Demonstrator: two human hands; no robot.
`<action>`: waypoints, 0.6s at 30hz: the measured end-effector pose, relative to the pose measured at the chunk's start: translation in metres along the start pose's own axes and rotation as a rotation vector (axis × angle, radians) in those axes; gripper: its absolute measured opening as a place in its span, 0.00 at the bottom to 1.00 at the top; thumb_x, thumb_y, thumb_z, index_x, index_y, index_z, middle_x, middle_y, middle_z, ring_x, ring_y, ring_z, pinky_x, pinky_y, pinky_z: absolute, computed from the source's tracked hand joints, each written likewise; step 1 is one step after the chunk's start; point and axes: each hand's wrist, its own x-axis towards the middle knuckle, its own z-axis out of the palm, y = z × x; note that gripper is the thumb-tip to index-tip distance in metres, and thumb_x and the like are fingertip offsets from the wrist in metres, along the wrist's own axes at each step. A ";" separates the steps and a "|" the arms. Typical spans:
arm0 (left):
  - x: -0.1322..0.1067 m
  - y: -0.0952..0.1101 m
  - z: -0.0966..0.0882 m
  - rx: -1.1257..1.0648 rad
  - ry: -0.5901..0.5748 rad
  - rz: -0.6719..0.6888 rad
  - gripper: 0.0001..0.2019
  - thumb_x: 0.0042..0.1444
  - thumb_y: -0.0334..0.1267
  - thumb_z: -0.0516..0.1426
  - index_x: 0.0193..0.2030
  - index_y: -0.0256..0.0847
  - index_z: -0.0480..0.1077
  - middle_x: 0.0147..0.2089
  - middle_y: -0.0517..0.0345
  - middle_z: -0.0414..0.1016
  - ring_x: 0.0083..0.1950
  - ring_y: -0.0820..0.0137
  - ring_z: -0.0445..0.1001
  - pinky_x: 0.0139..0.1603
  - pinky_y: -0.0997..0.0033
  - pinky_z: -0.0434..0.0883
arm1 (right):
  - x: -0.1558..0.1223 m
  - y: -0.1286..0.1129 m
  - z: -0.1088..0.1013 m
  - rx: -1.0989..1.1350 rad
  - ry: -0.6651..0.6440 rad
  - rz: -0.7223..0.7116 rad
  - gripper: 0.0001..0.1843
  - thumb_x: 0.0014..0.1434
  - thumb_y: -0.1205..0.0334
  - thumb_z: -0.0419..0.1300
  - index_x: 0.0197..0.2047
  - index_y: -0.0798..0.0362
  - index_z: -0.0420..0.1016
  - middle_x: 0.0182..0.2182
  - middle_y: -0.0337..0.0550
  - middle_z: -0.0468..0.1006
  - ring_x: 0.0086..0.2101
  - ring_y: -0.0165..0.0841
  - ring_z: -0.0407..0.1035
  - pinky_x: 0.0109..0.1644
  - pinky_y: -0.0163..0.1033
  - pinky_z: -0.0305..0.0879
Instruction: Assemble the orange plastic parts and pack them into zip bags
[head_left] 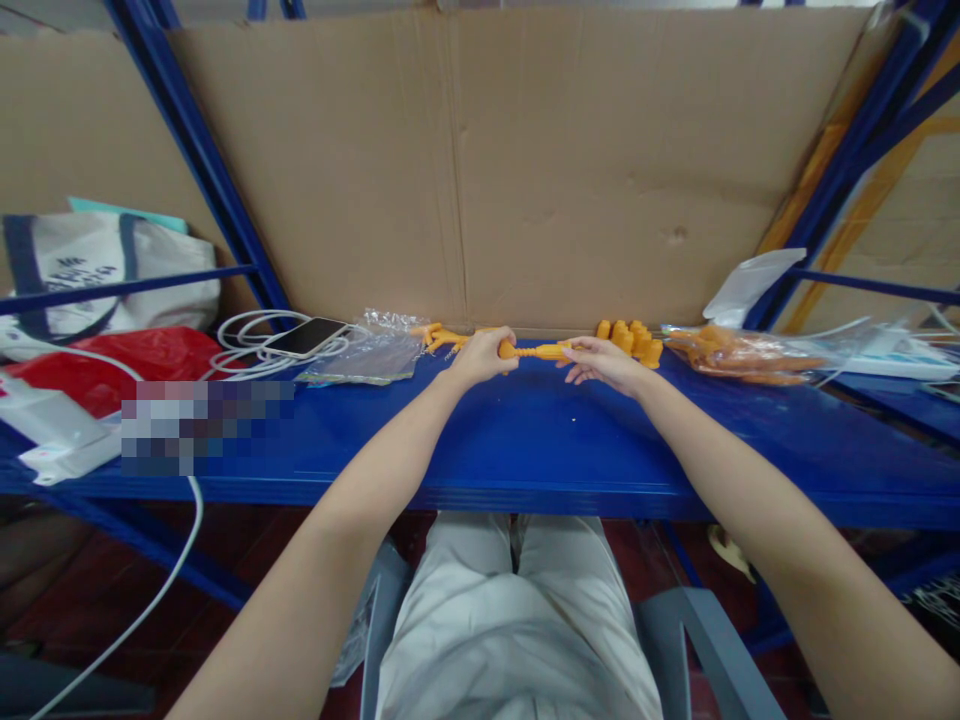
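Note:
A slim orange-yellow plastic piece (pixel 551 351) with a ribbed shaft spans the gap between my hands, held level above the blue tabletop. My left hand (pixel 480 358) is closed around its left end, where a rounded knob shows by the thumb. At the other end, my right hand (pixel 604 365) pinches the tip between thumb and forefinger, its other fingers loosely spread. Branching orange parts (pixel 442 338) lie just left of my left hand. Beyond my right hand stands a cluster of short orange knobbed parts (pixel 636 343).
A clear plastic bag (pixel 375 348), a phone (pixel 309 337) and coiled white cable (pixel 244 345) lie left. A filled bag of orange parts (pixel 750 350) lies right. Cardboard (pixel 562 170) backs the blue table (pixel 525 440); blue posts (pixel 199 160) frame it.

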 end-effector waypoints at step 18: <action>-0.001 -0.046 0.015 0.168 -0.146 -0.174 0.22 0.62 0.33 0.51 0.64 0.36 0.66 0.66 0.40 0.69 0.66 0.57 0.68 0.66 0.56 0.64 | 0.020 0.019 -0.018 -0.946 0.512 -0.465 0.20 0.63 0.57 0.58 0.57 0.52 0.72 0.53 0.55 0.77 0.47 0.46 0.73 0.50 0.51 0.65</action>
